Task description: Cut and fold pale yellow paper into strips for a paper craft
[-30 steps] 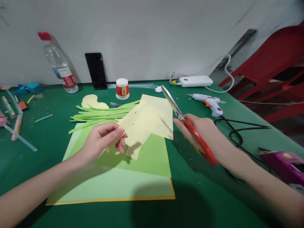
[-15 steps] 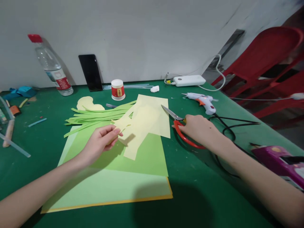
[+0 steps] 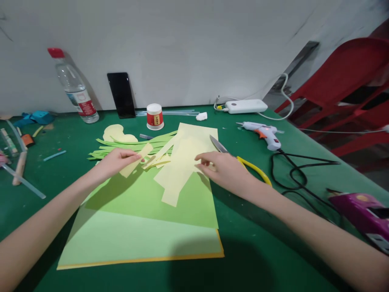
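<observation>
My left hand (image 3: 121, 160) pinches a small pale yellow paper piece (image 3: 147, 150) over the stack of green paper. My right hand (image 3: 221, 166) holds nothing. Its fingers are curled but apart, above the right side of a cut pale yellow sheet (image 3: 187, 156). Behind that hand the scissors (image 3: 217, 144) lie on the table, with a yellow handle loop (image 3: 257, 167) showing and the rest partly hidden. Thin yellow paper scraps (image 3: 159, 163) lie between my hands. Green paper strips (image 3: 105, 153) are bunched beyond my left hand, beside a rounded yellow cutout (image 3: 114, 133).
A paper cup (image 3: 154, 117), a phone (image 3: 121, 95) and a water bottle (image 3: 77, 91) stand along the wall. On the right are a glue gun (image 3: 263, 133) with its black cord, a white power strip (image 3: 246, 106) and a purple device (image 3: 360, 209). Red chairs (image 3: 343, 73) stand beyond the table.
My right hand has let go of the scissors and moved left to the yellow sheet. My left hand has shifted left and up, now with a yellow paper piece plainly in its fingers.
</observation>
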Demonstrator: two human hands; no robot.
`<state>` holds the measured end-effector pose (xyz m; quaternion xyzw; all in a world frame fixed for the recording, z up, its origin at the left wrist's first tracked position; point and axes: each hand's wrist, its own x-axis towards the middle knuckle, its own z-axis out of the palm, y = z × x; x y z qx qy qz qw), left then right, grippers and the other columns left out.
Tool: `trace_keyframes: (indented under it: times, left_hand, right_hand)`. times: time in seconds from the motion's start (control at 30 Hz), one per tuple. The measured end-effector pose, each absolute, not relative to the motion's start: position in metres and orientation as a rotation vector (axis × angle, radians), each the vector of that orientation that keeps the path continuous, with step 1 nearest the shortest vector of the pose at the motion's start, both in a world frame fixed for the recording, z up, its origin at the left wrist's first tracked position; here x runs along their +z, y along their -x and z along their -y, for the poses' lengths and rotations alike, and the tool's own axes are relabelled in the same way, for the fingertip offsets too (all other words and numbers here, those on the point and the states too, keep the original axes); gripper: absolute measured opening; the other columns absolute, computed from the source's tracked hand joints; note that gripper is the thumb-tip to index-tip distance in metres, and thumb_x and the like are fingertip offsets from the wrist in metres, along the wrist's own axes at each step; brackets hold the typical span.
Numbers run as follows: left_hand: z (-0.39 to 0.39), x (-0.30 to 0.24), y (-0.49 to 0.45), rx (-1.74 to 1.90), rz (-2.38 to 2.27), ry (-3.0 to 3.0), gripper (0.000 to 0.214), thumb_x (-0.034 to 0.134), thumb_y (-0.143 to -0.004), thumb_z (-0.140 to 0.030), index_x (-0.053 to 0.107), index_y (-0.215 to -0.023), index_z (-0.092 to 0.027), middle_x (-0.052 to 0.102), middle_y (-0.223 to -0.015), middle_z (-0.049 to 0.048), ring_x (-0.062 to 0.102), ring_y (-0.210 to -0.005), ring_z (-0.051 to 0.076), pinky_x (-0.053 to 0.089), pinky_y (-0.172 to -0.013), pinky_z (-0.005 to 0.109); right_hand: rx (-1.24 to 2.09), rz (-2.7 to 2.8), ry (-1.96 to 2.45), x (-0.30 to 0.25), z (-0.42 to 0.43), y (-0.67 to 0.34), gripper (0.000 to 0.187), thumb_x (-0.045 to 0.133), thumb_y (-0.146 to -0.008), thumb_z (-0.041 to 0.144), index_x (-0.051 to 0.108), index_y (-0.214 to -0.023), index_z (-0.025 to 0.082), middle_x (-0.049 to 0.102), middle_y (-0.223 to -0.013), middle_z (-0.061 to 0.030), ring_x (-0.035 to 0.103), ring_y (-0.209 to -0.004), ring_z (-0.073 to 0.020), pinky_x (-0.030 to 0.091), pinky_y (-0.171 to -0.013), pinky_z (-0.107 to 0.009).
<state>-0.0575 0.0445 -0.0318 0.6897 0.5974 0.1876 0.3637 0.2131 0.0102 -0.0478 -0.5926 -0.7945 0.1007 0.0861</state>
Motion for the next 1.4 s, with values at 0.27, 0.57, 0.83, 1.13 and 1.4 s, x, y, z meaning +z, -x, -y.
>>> trace_keyframes:
  times: [0.27,0.57,0.83,1.13,1.4]
  left_hand:
    - [-0.054,-0.040,0.071,0.321,-1.574,-1.905,0.036,0.049,-0.074,-0.048,0.068,-0.075,-0.018,0.056,-0.056,-0.0008,0.043,-0.046,0.013,0.025,-0.044,0.021]
    - [-0.052,-0.046,0.074,0.079,-1.579,-2.260,0.040,0.037,-0.081,-0.046,0.059,-0.064,-0.017,0.060,-0.066,0.0045,0.051,-0.059,0.018,0.033,-0.054,0.026]
    - [-0.044,-0.042,0.072,0.005,-1.699,-2.549,0.047,0.028,-0.085,-0.042,0.062,-0.068,-0.014,0.057,-0.071,0.0096,0.054,-0.063,0.023,0.038,-0.059,0.033]
    - [-0.044,-0.036,0.069,0.331,-1.690,-2.600,0.034,0.033,-0.083,-0.027,0.061,-0.094,-0.012,0.061,-0.097,0.0126,0.055,-0.091,0.027,0.043,-0.078,0.039]
    - [-0.023,-0.019,0.051,0.753,-1.292,-2.060,0.034,0.039,-0.087,-0.041,0.060,-0.106,-0.021,0.063,-0.111,0.0037,0.058,-0.099,0.018,0.045,-0.085,0.026]
  right_hand:
    - [0.228,2.457,1.446,-0.068,-0.064,-0.171,0.026,0.040,-0.083,0.016,0.062,-0.097,0.012,0.065,-0.092,-0.0102,0.055,-0.085,-0.0190,0.039,-0.069,-0.028]
    - [0.079,2.668,1.049,-0.076,-0.105,-0.163,0.020,0.046,-0.080,0.016,0.064,-0.088,0.011,0.059,-0.096,-0.0141,0.046,-0.084,-0.0220,0.033,-0.075,-0.033]
    - [0.099,2.690,0.868,-0.080,-0.119,-0.164,0.017,0.049,-0.077,0.011,0.065,-0.074,0.014,0.060,-0.091,-0.0109,0.044,-0.084,-0.0215,0.034,-0.071,-0.032]
    - [0.282,2.465,0.793,-0.064,-0.111,-0.169,0.012,0.056,-0.072,0.009,0.059,-0.062,0.015,0.060,-0.076,-0.0082,0.045,-0.076,-0.0193,0.036,-0.067,-0.033]
    - [0.734,2.117,0.590,-0.017,-0.061,-0.163,0.016,0.052,-0.081,0.030,0.058,-0.076,0.016,0.061,-0.081,-0.0034,0.053,-0.072,-0.0124,0.042,-0.062,-0.026]
